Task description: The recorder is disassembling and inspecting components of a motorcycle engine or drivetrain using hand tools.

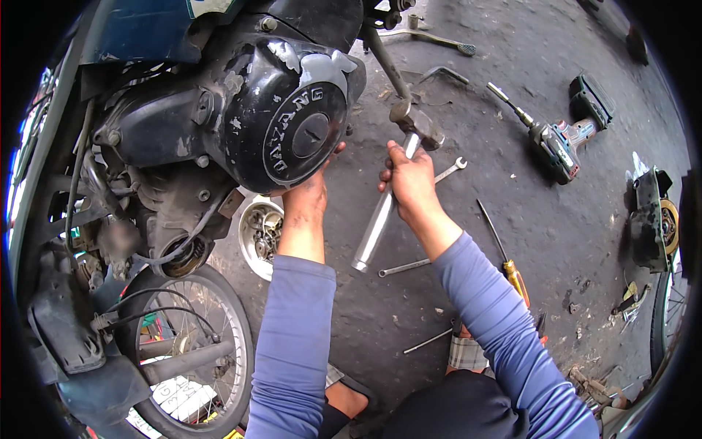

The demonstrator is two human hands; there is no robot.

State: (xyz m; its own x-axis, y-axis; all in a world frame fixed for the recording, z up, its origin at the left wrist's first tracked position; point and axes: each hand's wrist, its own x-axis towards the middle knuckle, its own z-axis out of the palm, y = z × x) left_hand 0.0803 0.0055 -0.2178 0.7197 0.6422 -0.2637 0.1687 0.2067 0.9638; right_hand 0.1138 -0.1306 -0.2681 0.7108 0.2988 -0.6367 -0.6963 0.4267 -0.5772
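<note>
A hammer point(376, 228) with a worn steel head and a silver metal handle is in my right hand point(413, 179), whose fingers are closed round the handle just below the head. The hammer head is up beside the rim of a round black engine cover point(248, 110) with chipped paint, apart from it. From below, my left hand point(308, 192) grips the lower right edge of this cover. Most of its fingers are hidden behind the cover; one fingertip shows at the rim. The cover sits on the motorcycle engine point(172, 194).
A white bowl of small metal parts point(247, 245) stands below the cover. On the dark floor lie a cordless impact driver point(559, 146), a yellow-handled screwdriver point(515, 278), a wrench point(453, 170) and a bent hex key point(444, 72). A spoked wheel point(245, 329) is at lower left.
</note>
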